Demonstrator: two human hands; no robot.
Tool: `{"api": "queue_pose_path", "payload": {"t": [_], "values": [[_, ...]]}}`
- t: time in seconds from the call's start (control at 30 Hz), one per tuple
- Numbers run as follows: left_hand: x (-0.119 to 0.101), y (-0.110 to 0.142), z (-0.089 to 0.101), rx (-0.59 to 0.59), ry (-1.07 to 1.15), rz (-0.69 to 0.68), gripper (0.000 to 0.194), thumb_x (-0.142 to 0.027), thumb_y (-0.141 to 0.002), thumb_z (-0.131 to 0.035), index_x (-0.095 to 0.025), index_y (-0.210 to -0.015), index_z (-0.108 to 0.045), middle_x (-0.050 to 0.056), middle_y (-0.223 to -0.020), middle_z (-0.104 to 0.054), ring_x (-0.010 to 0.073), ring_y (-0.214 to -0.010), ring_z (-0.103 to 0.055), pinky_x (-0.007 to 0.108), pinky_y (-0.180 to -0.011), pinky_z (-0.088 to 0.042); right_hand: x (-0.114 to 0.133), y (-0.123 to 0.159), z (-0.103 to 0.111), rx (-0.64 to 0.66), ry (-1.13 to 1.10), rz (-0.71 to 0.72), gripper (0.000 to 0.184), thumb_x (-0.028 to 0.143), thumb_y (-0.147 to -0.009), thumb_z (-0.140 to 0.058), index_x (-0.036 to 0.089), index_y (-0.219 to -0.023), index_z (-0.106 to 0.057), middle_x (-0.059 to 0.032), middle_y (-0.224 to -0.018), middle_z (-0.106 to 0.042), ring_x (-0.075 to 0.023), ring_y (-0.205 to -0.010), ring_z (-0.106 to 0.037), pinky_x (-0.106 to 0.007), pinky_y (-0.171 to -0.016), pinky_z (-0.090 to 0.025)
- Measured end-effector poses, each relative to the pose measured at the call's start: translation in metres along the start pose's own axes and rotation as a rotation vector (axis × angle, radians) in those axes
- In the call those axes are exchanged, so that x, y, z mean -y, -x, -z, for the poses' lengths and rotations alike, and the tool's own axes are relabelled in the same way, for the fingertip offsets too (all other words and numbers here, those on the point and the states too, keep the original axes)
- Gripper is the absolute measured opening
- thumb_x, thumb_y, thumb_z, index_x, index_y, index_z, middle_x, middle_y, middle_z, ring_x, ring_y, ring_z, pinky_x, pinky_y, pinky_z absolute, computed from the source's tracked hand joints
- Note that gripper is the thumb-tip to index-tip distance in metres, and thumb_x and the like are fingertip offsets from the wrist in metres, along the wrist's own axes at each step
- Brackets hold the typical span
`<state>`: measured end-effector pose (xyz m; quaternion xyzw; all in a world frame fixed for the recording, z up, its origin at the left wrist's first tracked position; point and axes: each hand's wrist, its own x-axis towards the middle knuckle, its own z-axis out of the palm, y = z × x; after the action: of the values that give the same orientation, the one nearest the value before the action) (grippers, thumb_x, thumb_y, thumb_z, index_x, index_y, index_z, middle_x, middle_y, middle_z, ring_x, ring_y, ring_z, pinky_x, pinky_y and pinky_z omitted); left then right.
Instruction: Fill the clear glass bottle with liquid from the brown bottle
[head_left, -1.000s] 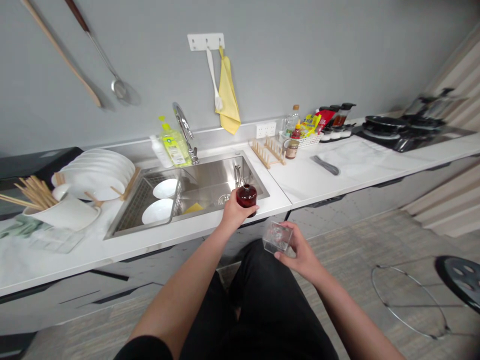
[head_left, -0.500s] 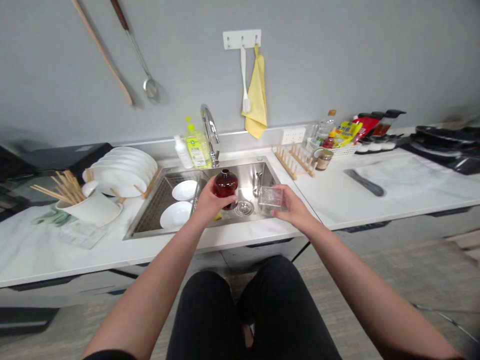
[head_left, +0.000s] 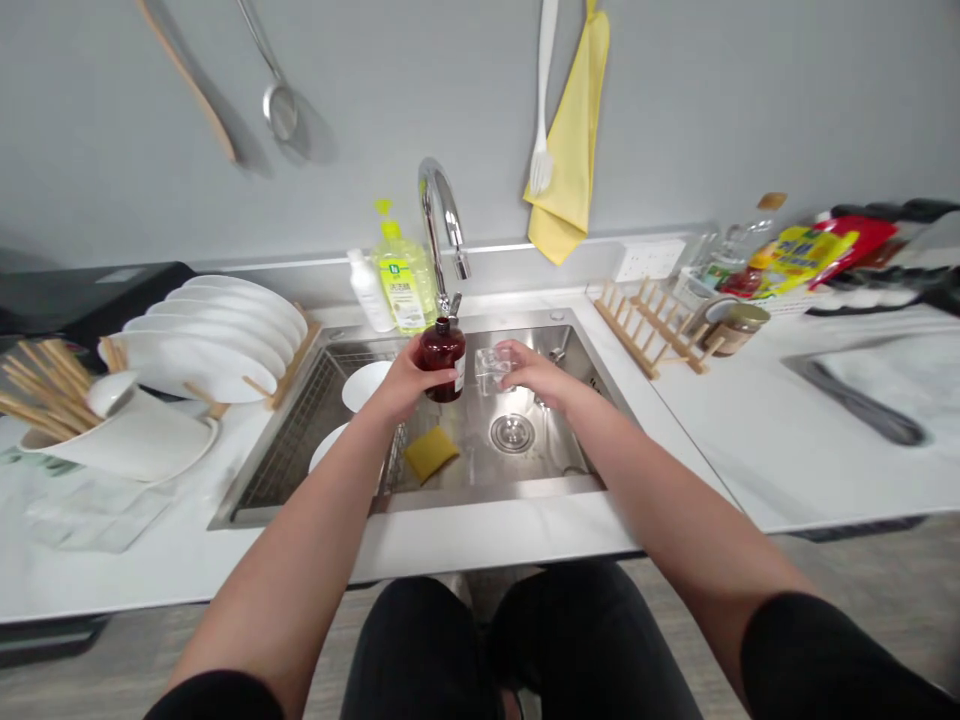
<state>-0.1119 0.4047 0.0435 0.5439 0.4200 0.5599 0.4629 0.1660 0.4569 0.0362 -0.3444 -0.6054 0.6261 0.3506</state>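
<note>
My left hand (head_left: 401, 382) grips a dark red glass bottle (head_left: 442, 360) with a black neck, holding it upright above the stainless steel sink (head_left: 525, 480). My right hand (head_left: 536, 375) holds a small clear glass tumbler (head_left: 491, 368) by its side, close to the bottle but apart from it. Both hands are over the sink basin, beneath the chrome faucet (head_left: 439, 220). Below them, a yellow sponge (head_left: 431, 453) lies on the sink floor near the drain (head_left: 513, 433).
Two white plates (head_left: 364, 386) lean in the sink's wire rack at left. A plate stack (head_left: 217, 335) and a white chopstick holder (head_left: 127, 445) stand on the left counter. Soap bottles (head_left: 401, 280) stand behind the sink, a wooden rack (head_left: 652, 330) to the right.
Both hands have drawn closer together over the sink, with the tumbler now beside the bottle. The view has moved nearer and centred on the sink, and the sponge now shows.
</note>
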Motion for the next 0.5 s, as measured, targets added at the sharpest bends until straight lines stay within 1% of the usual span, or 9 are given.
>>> {"api": "queue_pose_path", "payload": {"t": [0.1, 0.2, 0.3, 0.37, 0.5], "values": [[0.017, -0.007, 0.011, -0.006, 0.019, 0.01, 0.085, -0.034, -0.059, -0.111, -0.02, -0.135, -0.075, 0.012, -0.132, -0.084, 0.0336, -0.12, -0.08, 0.055, -0.116, -0.06, -0.02, -0.008, 0.005, 0.015, 0.015, -0.024, 0.069, 0.02, -0.06, -0.094, 0.031, -0.122, -0.067, -0.0011, -0.122, -0.075, -0.0308, -0.12, -0.072, -0.052, -0.114, -0.06], [0.025, -0.01, 0.017, -0.012, 0.013, 0.006, 0.085, -0.036, -0.061, -0.11, -0.021, -0.137, -0.075, 0.012, -0.133, -0.084, 0.0351, -0.123, -0.079, 0.057, -0.118, -0.059, -0.03, -0.009, 0.012, 0.053, 0.038, -0.006, 0.068, 0.023, -0.065, -0.098, 0.031, -0.126, -0.069, -0.0011, -0.126, -0.076, -0.0302, -0.121, -0.073, -0.053, -0.116, -0.059], [0.025, -0.011, 0.021, -0.016, 0.031, 0.022, 0.082, -0.04, -0.064, -0.108, -0.023, -0.138, -0.076, 0.011, -0.134, -0.084, 0.0361, -0.125, -0.079, 0.059, -0.118, -0.059, -0.031, -0.008, 0.014, 0.06, 0.03, 0.021, 0.065, 0.025, -0.071, -0.098, 0.031, -0.129, -0.069, -0.0029, -0.13, -0.077, -0.0316, -0.123, -0.073, -0.056, -0.118, -0.06], [0.024, -0.01, 0.021, -0.013, 0.047, 0.03, 0.081, -0.04, -0.063, -0.108, -0.023, -0.136, -0.077, 0.01, -0.133, -0.085, 0.0357, -0.124, -0.08, 0.06, -0.119, -0.059, -0.03, -0.008, 0.013, 0.057, 0.02, 0.039, 0.065, 0.026, -0.072, -0.098, 0.031, -0.129, -0.069, -0.0045, -0.134, -0.077, -0.0331, -0.126, -0.073, -0.058, -0.119, -0.061], [0.024, -0.008, 0.018, 0.003, 0.018, -0.011, 0.087, -0.037, -0.06, -0.111, -0.022, -0.139, -0.077, 0.011, -0.135, -0.085, 0.0361, -0.126, -0.079, 0.059, -0.121, -0.058, -0.028, -0.009, 0.013, 0.026, 0.024, 0.081, 0.067, 0.027, -0.073, -0.098, 0.031, -0.132, -0.068, -0.0047, -0.135, -0.078, -0.0334, -0.126, -0.074, -0.06, -0.121, -0.06]]}}
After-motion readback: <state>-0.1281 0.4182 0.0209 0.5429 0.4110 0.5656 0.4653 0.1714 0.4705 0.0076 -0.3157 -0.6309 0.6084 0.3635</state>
